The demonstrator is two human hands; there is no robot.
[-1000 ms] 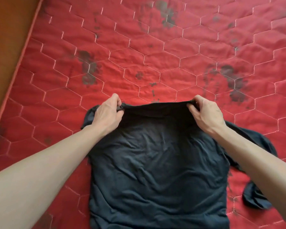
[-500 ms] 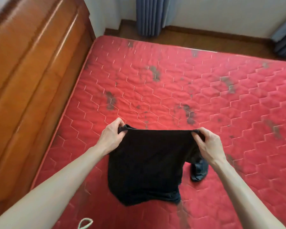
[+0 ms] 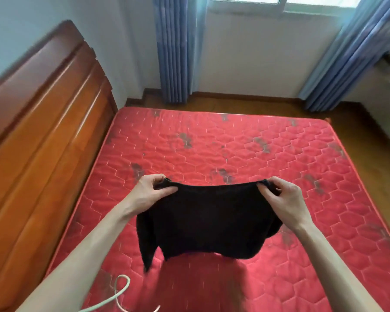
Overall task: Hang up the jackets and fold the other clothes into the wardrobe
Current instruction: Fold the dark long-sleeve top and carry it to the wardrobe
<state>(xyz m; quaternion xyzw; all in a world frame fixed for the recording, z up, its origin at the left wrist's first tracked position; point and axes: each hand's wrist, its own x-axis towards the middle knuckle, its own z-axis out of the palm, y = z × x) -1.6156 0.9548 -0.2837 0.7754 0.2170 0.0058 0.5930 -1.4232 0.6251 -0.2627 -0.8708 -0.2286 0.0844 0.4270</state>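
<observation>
One black garment [image 3: 208, 221] hangs in the air above a red quilted mattress [image 3: 279, 158], held up by two bare hands. The left hand [image 3: 148, 192] pinches its top left corner; the right hand [image 3: 286, 199] pinches the top right corner. Each grip is closed tight on the cloth, which sags between and below them, clear of the bed. One white hanger [image 3: 119, 293] lies near the bed's front edge. Two blue curtains [image 3: 175, 48] flank one window.

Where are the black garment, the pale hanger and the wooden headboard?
black garment [image 3: 207, 217]: head view, middle of the hanging cloth.
pale hanger [image 3: 122, 287]: head view, its curved hook.
wooden headboard [image 3: 43, 122]: head view, its front panel.
</observation>
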